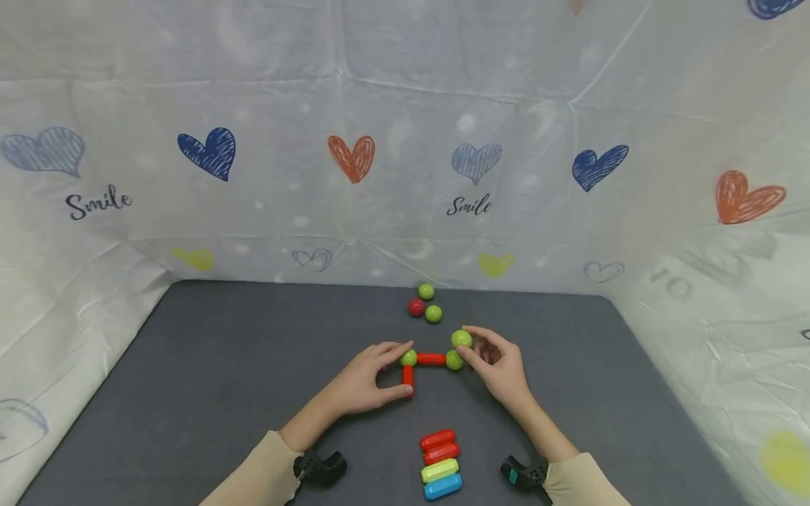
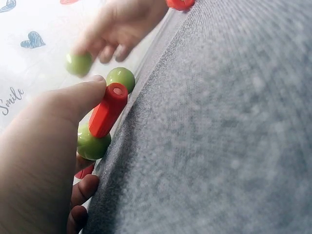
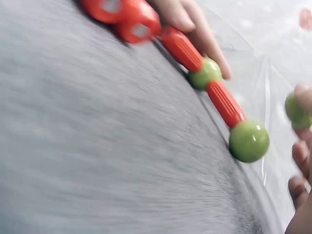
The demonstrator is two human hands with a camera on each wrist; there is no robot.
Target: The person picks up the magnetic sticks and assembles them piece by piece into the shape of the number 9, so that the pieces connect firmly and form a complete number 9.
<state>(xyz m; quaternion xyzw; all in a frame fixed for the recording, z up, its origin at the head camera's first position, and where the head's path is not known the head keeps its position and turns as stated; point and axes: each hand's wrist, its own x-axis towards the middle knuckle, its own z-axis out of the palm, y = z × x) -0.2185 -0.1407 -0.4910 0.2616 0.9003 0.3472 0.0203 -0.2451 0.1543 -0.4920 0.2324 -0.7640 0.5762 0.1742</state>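
Observation:
On the grey table, two red rods (image 1: 432,359) and two green balls (image 1: 454,360) are joined in an L shape. My left hand (image 1: 363,383) holds its corner: the thumb lies against the near red rod (image 2: 108,111), and the index finger touches the corner green ball (image 1: 408,358). Between thumb and fingers, my right hand (image 1: 500,365) pinches a loose green ball (image 1: 462,339), raised just above the ball at the L's right end. In the right wrist view, that held ball (image 3: 297,111) is apart from the end ball (image 3: 249,141).
Behind the L lie a dark red ball (image 1: 416,307) and two green balls (image 1: 433,313). Nearer me, two red rods (image 1: 439,446), a yellow-green rod (image 1: 439,470) and a blue rod (image 1: 443,486) lie in a row. A heart-printed white cloth (image 1: 405,211) hangs behind the table.

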